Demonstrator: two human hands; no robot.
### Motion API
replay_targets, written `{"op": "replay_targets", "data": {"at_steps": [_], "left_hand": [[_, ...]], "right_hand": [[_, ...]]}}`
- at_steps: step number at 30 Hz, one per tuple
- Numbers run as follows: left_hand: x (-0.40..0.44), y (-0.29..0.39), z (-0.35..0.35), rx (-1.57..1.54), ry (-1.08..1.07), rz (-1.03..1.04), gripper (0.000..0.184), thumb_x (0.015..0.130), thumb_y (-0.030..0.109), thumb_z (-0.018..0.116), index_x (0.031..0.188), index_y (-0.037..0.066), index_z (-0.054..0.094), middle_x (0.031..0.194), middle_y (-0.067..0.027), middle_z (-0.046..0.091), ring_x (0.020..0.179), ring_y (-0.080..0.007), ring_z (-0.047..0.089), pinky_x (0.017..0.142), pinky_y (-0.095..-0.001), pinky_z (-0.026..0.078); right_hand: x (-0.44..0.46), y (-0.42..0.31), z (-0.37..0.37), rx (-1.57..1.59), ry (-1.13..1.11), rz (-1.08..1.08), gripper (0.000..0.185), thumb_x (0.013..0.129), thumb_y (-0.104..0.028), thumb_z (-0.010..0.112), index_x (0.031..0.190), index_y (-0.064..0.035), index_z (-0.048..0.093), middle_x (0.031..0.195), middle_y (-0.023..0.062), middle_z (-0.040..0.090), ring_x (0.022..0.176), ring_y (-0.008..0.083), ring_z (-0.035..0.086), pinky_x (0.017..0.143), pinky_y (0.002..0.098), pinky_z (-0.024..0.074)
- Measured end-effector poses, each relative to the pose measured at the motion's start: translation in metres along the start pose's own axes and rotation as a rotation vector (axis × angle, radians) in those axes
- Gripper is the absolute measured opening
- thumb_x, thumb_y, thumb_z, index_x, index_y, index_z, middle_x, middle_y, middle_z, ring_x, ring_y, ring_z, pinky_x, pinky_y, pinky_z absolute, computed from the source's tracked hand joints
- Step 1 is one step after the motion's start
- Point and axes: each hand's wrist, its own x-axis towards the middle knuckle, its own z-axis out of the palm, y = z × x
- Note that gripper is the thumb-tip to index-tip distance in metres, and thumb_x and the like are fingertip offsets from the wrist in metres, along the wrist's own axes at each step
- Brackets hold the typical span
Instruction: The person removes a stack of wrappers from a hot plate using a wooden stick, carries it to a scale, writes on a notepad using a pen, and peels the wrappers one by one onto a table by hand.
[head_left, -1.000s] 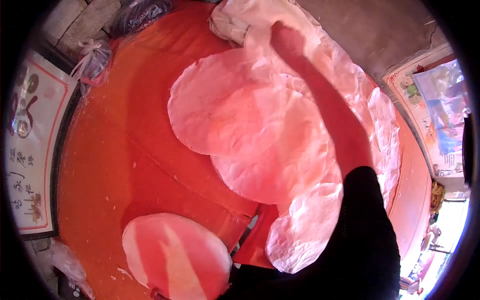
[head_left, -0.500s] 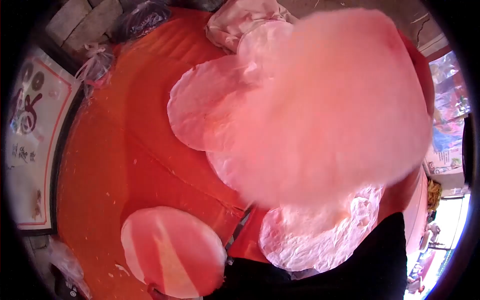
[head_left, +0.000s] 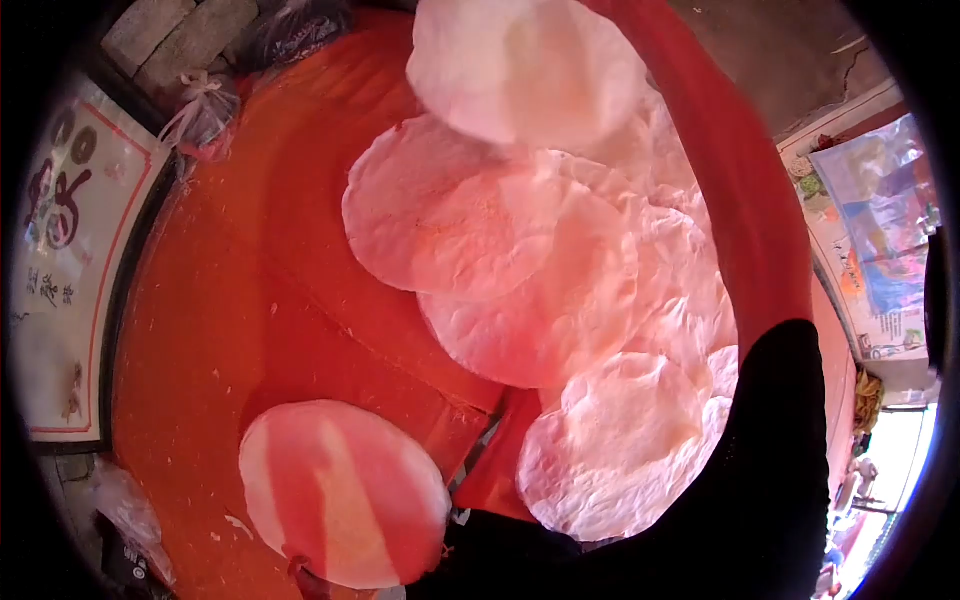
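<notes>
At the lower left, a fingertip of my left hand [head_left: 300,567] presses on the edge of a thin round flatbread [head_left: 345,490]; the rest of that hand is out of frame. My right arm, black at the sleeve, stretches up the right side to the top edge, and the right hand itself lies beyond the frame. Just beside the arm's far end is another pale flatbread [head_left: 530,70], slightly blurred. Below it, several more thin flatbreads [head_left: 540,280] overlap in a spread-out layer. A smaller round piece [head_left: 635,405] lies over the nearest ones.
An orange-red surface [head_left: 220,330] with pale crumbs stretches beneath the flatbreads. A framed sign with writing [head_left: 85,290] borders the left side. Knotted plastic bags [head_left: 205,115] sit at the upper left, near grey bricks [head_left: 200,45]. Printed sheets [head_left: 880,220] are on the right.
The large blurred flatbread that covered the right half has moved away up and left to the top, uncovering the overlapping layer. My right arm now extends upward. The left flatbread has barely moved.
</notes>
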Motion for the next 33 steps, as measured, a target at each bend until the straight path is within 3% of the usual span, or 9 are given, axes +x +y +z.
{"op": "replay_targets", "data": {"at_steps": [3,6,9,11,14,17,21,23,33], "left_hand": [[-0.005,0.003,0.002,-0.043,-0.056,0.013,0.038,0.076,0.022,0.053,0.112,0.01,0.052,0.116,-0.0067,0.054,0.113,-0.0244,0.049,0.094,-0.04,0.044],[-0.016,0.011,0.019,-0.087,-0.139,0.033,0.042,0.077,0.02,0.051,0.118,0.009,0.051,0.121,-0.0073,0.053,0.117,-0.0245,0.049,0.098,-0.0398,0.044],[-0.02,0.017,0.039,-0.085,-0.06,-0.032,0.028,0.076,0.017,0.049,0.102,0.007,0.056,0.103,-0.0056,0.059,0.098,-0.02,0.058,0.082,-0.0346,0.051],[0.02,-0.01,-0.038,-0.107,-0.203,-0.047,0.02,0.076,0.015,0.048,0.092,0.008,0.057,0.09,-0.003,0.058,0.083,-0.017,0.056,0.072,-0.0315,0.049],[-0.004,0.001,-0.015,0.014,-0.142,0.032,0.011,0.077,0.012,0.049,0.068,0.013,0.055,0.06,0.0043,0.046,0.053,-0.0098,0.043,0.05,-0.0257,0.039],[0.02,-0.01,-0.061,-0.014,-0.265,0.033,0.01,0.083,0.017,0.054,0.081,0.009,0.06,0.077,0.0007,0.056,0.071,-0.0148,0.055,0.067,-0.0301,0.047],[-0.036,0.025,0.007,-0.171,-0.263,-0.086,0.053,0.089,0.029,0.057,0.134,0.005,0.044,0.133,-0.0095,0.049,0.121,-0.0273,0.048,0.1,-0.0432,0.042],[-0.065,0.05,0.05,-0.137,-0.389,0.028,0.069,0.09,0.04,0.055,0.143,0.004,0.03,0.143,-0.012,0.04,0.129,-0.031,0.04,0.107,-0.0459,0.033],[-0.052,0.056,0.082,-0.072,-0.531,0.129,0.053,0.088,0.024,0.065,0.131,0.001,0.044,0.122,-0.0069,0.054,0.109,-0.0188,0.054,0.089,-0.0322,0.045]], "right_hand": [[0.009,0.026,0.003,-0.039,-0.046,-0.051,0.029,0.088,-0.028,0.056,0.112,-0.0104,0.055,0.125,0.0154,0.051,0.112,0.0321,0.05,0.09,0.0575,0.0427],[-0.095,0.063,0.068,-0.605,0.286,0.017,0.034,0.09,-0.026,0.056,0.118,-0.0069,0.056,0.114,0.011,0.059,0.102,0.0225,0.057,0.087,0.041,0.0484],[-0.217,0.113,0.098,-0.752,0.118,-0.133,0.035,0.088,-0.026,0.06,0.114,-0.004,0.061,0.099,0.0167,0.067,0.092,0.0161,0.061,0.078,0.0352,0.05],[-0.286,0.132,0.15,-0.847,0.271,0.227,0.028,0.089,-0.016,0.06,0.115,-0.0055,0.062,0.107,0.0033,0.064,0.096,0.0143,0.06,0.082,0.0304,0.0496],[-0.382,0.148,0.254,-1.039,0.139,0.365,0.027,0.087,-0.012,0.065,0.111,0.0003,0.063,0.105,0.0091,0.065,0.098,0.0165,0.062,0.082,0.0317,0.0519],[-0.464,0.18,0.334,-0.92,-0.064,0.492,0.029,0.083,-0.014,0.069,0.109,-0.0014,0.063,0.105,0.0084,0.065,0.094,0.0177,0.064,0.079,0.0316,0.0524],[-0.54,0.234,0.439,-0.806,-0.331,0.515,0.036,0.076,-0.02,0.076,0.107,-0.0043,0.064,0.104,0.0133,0.065,0.095,0.0248,0.063,0.08,0.0359,0.0511],[-0.557,0.261,0.478,-0.88,-0.412,0.212,0.042,0.071,-0.022,0.078,0.106,-0.0034,0.064,0.103,0.0156,0.064,0.096,0.0289,0.062,0.083,0.0387,0.0497],[-0.554,0.257,0.516,-0.921,-0.442,0.227,0.049,0.065,-0.021,0.081,0.106,-0.0013,0.064,0.099,0.0163,0.065,0.094,0.03,0.063,0.082,0.0355,0.0494]]}}
